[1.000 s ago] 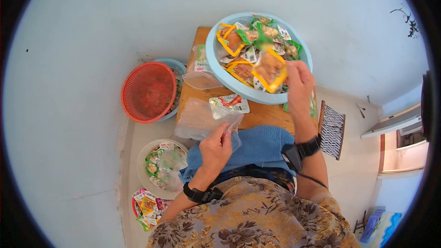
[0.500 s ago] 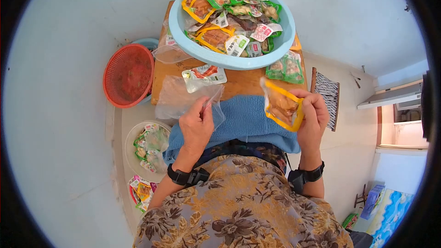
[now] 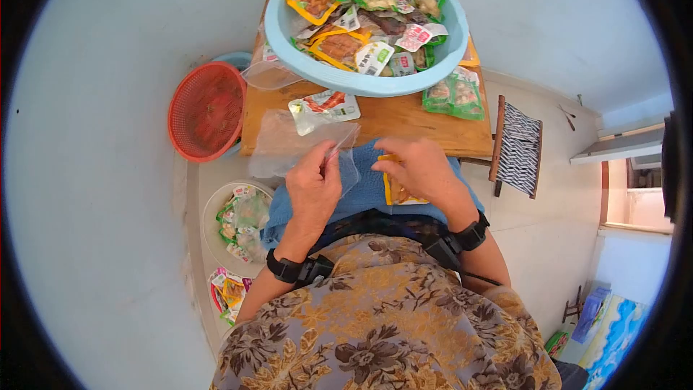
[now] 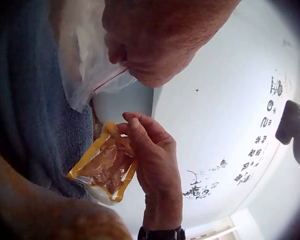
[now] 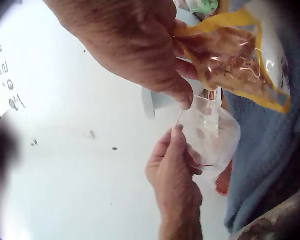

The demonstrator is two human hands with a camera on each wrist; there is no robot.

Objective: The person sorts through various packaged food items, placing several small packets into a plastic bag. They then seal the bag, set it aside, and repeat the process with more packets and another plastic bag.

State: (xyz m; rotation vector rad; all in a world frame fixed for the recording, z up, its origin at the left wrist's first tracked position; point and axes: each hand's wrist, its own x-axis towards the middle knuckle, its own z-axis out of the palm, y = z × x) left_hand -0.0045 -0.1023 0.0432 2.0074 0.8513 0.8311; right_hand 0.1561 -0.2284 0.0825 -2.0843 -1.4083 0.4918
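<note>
My left hand (image 3: 313, 182) pinches the edge of a clear zip bag (image 3: 276, 146) with a red seal line, thumb against the fingers. The bag hangs over the front of the wooden table. My right hand (image 3: 424, 170) grips a yellow-edged food packet (image 5: 225, 59) by one corner, with brown pieces showing through its clear face. In the right wrist view, the right thumb reaches right to the bag's mouth, close by the left fingertips. The packet hangs over the blue cloth (image 3: 375, 162) on the lap, partly hidden by the right hand in the head view.
A blue basin (image 3: 346, 87) full of food packets stands on the wooden table (image 3: 411, 119). A white-and-red packet (image 3: 325, 110) and green packets (image 3: 455, 94) lie before it. Left are a red basket (image 3: 208, 112) and a white bowl (image 3: 208, 227); right, a woven stool (image 3: 518, 144).
The right hand took the yellow-edged packet from the basin, drew it back over the lap, then brought it left toward the bag. The left hand kept its pinch on the bag.
</note>
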